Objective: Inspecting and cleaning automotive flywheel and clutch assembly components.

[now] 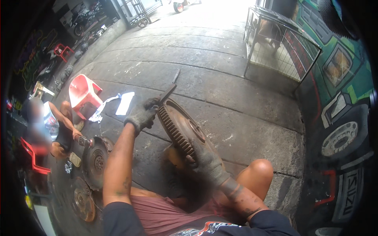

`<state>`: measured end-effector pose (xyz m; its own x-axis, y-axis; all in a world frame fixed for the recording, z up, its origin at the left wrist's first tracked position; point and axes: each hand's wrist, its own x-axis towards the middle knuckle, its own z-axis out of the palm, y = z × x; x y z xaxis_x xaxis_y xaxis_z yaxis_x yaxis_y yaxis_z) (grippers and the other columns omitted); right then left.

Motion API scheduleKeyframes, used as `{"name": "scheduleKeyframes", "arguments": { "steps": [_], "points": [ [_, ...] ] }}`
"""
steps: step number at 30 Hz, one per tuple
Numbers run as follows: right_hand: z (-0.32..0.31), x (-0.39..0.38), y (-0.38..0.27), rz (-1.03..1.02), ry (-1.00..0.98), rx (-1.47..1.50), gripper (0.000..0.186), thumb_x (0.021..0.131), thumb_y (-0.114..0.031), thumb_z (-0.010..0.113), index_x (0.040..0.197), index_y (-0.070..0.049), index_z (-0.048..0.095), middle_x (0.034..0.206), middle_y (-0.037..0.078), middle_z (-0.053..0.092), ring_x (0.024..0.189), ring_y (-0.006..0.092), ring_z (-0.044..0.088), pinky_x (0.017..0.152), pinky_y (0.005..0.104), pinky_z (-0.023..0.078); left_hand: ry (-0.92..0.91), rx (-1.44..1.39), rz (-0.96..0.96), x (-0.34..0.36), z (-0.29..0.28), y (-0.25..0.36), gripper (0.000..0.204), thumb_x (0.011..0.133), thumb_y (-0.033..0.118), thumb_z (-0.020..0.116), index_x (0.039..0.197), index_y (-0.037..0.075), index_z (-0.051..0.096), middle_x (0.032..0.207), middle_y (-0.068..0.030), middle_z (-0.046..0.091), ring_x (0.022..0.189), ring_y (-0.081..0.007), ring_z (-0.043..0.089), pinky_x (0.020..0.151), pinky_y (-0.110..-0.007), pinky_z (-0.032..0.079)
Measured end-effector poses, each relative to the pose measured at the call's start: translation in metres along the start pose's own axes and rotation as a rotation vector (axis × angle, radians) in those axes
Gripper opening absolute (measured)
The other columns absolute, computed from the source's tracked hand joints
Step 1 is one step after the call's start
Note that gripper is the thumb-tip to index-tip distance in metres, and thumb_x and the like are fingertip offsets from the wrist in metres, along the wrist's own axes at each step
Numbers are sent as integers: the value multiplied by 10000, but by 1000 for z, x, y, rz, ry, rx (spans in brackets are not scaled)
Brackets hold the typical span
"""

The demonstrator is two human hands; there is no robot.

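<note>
A rusty toothed flywheel [185, 129] is tilted up in front of me. My left hand [143, 115], in a grey glove, is closed round a long, dark flat metal bar [168, 91] at the flywheel's upper left rim, beside the teeth. My right hand [206, 165], also gloved, grips the flywheel's lower rim, with fingertips curled by the teeth. What lies under the flywheel is mostly in shadow.
A co-worker [55, 118] at left holds a tool [82, 141] at a dark disc [98, 163]. A toothed plate [82, 198] lies nearby. A red chair [82, 94] and white papers [125, 104] are ahead-left. A metal cage [277, 55] with an animal inside stands right, beside a painted wall [334, 78].
</note>
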<state>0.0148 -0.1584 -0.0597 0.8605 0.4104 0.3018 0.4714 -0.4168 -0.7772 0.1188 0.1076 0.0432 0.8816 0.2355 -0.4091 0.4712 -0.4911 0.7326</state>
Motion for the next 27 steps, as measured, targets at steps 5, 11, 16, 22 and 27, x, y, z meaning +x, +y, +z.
{"name": "scheduleKeyframes", "arguments": {
  "steps": [5, 11, 16, 22, 27],
  "points": [
    [-8, 6, -6, 96, -115, -52, 622, 944, -311, 621, 1457, -11, 438, 1212, 290, 620, 992, 457, 656, 844, 501, 543, -119, -423, -47, -15, -33, -43, 437, 974, 96, 602, 1409, 125, 567, 760, 36, 563, 541, -92, 504, 466, -263, 430],
    [-8, 13, 1, 62, -43, -8, 617, 953, -315, 600, 1473, -31, 428, 1291, 298, 580, 1114, 462, 612, 935, 497, 516, 100, -358, -60, -13, 18, -31, 383, 996, 146, 617, 1375, 174, 561, 701, 35, 497, 529, -102, 462, 451, -267, 414],
    [-5, 22, 4, 61, 0, -71, 616, 955, -322, 591, 1471, -28, 426, 1356, 287, 546, 1203, 455, 568, 1010, 488, 482, 383, 126, 178, -39, 67, -96, 421, 1037, 246, 538, 1449, 187, 470, 823, -84, 599, 665, -189, 630, 523, -376, 535],
    [-16, 39, -7, 176, -130, -16, 605, 947, -318, 602, 1460, -45, 434, 1347, 274, 560, 1180, 458, 580, 959, 508, 506, 209, 93, -109, -59, 58, -42, 478, 924, 170, 584, 1371, 13, 514, 1130, -314, 659, 1097, -423, 659, 983, -500, 514],
    [-8, 45, 8, 172, -21, -19, 609, 926, -287, 637, 1488, -174, 433, 1096, 244, 664, 1005, 464, 642, 829, 525, 540, 175, 926, 355, -71, 52, -16, 419, 969, 213, 524, 1357, 55, 504, 1032, -273, 685, 917, -443, 697, 803, -502, 587]
  ]
}}
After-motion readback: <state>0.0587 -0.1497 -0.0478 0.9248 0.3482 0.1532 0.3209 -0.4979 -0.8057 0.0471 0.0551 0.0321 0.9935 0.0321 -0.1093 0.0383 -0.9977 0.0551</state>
